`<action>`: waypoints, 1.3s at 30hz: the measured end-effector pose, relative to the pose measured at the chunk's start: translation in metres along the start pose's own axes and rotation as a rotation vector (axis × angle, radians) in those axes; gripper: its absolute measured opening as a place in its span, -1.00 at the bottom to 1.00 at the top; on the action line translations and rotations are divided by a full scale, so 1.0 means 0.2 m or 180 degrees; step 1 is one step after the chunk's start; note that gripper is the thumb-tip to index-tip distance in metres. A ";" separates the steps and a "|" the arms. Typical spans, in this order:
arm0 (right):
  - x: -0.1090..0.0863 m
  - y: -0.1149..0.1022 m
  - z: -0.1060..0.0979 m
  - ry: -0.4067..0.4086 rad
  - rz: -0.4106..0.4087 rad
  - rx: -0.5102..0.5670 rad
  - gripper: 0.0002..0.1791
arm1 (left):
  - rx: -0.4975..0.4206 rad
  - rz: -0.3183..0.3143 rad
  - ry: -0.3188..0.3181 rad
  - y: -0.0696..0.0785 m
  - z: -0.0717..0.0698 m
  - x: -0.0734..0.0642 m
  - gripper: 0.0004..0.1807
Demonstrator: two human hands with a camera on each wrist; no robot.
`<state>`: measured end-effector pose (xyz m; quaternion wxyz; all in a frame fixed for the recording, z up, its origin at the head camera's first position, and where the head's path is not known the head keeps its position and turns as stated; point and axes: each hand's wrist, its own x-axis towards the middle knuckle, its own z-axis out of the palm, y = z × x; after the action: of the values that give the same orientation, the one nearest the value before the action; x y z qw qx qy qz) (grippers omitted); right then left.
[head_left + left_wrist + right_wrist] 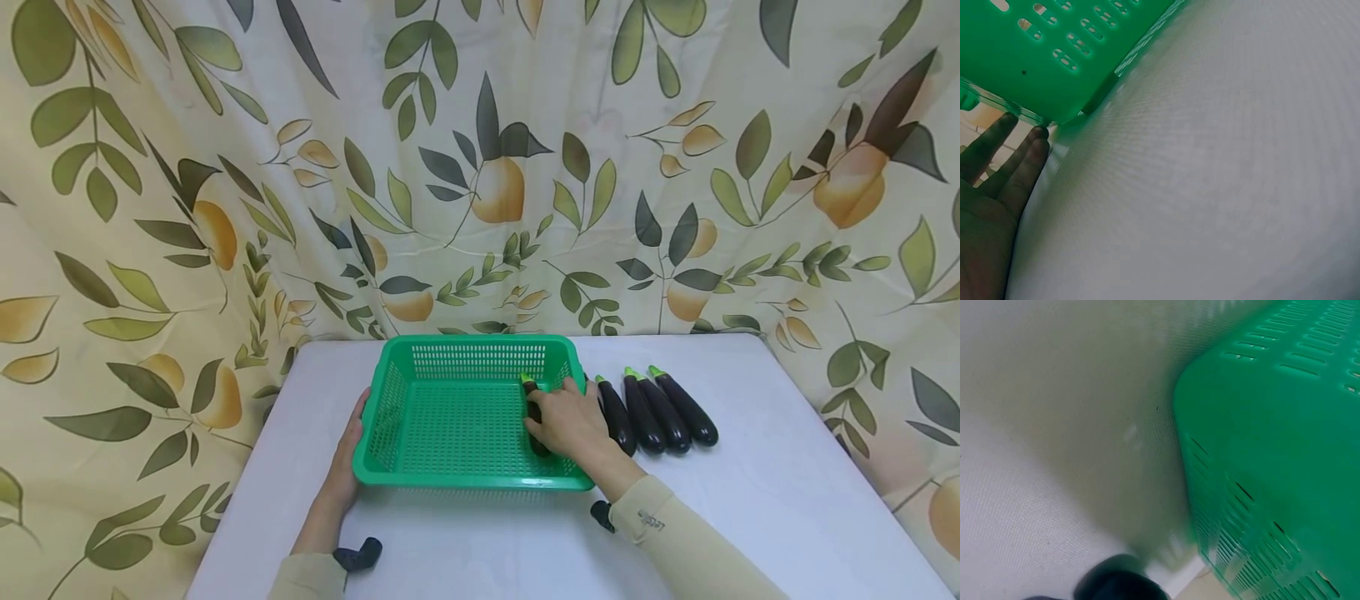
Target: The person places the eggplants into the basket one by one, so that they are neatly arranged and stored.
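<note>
A green slotted plastic basket [450, 482] stands on the table. Inside it, along the right side, a dark purple eggplant [537, 446] with a green stem lies lengthwise under my right hand [572, 421], whose thumb and fingers grip it. My left hand [347, 458] lies against the basket's left side. In the left wrist view, straight fingers [1025, 169] of that hand touch the basket near its edge. The right wrist view shows only the basket's outer wall [1285, 462] and a dark rounded eggplant end [1122, 584]; the right hand is out of that view.
Several more eggplants [660, 412] lie side by side on the table, just right of the basket, stems pointing away. White cloth covers the table [480, 550]. Behind it hangs a leaf-and-fruit patterned curtain [480, 250].
</note>
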<state>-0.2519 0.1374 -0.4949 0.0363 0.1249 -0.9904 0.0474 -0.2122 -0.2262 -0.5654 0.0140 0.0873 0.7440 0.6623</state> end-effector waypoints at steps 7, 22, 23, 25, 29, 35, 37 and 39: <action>0.01 0.00 -0.01 -0.0113 -0.0006 -0.0084 -0.50 | 0.0006 -0.0022 -0.0055 0.09 0.00 -0.01 -0.45; 0.01 -0.01 -0.01 -0.0237 -0.0119 -0.0344 -0.46 | 0.0039 0.0040 -0.0082 0.09 0.00 -0.01 -0.45; 0.01 -0.01 -0.01 -0.0231 -0.0124 -0.0351 -0.45 | 0.0039 0.0039 -0.0081 0.09 0.00 -0.01 -0.44; 0.01 0.00 0.00 -0.0226 -0.0124 -0.0365 -0.44 | 0.0034 0.0037 -0.0080 0.08 0.00 -0.01 -0.44; 0.01 0.00 0.00 -0.0215 -0.0126 -0.0371 -0.44 | 0.0020 -0.0007 -0.0070 0.07 0.00 -0.01 -0.45; 0.01 -0.01 -0.01 -0.0283 -0.0097 -0.0351 -0.44 | -0.0010 -0.0056 -0.0062 0.07 0.00 -0.01 -0.45; 0.01 -0.01 0.00 -0.0304 -0.0079 -0.0346 -0.43 | -0.0018 -0.0072 -0.0063 0.07 0.00 -0.01 -0.45; 0.00 -0.01 0.00 -0.0296 -0.0071 -0.0334 -0.43 | -0.0026 -0.0082 -0.0061 0.07 0.00 -0.02 -0.45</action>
<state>-0.2521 0.1354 -0.4940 -0.0027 0.1359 -0.9907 -0.0109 -0.2073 -0.2246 -0.5512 0.0300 0.0840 0.7421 0.6643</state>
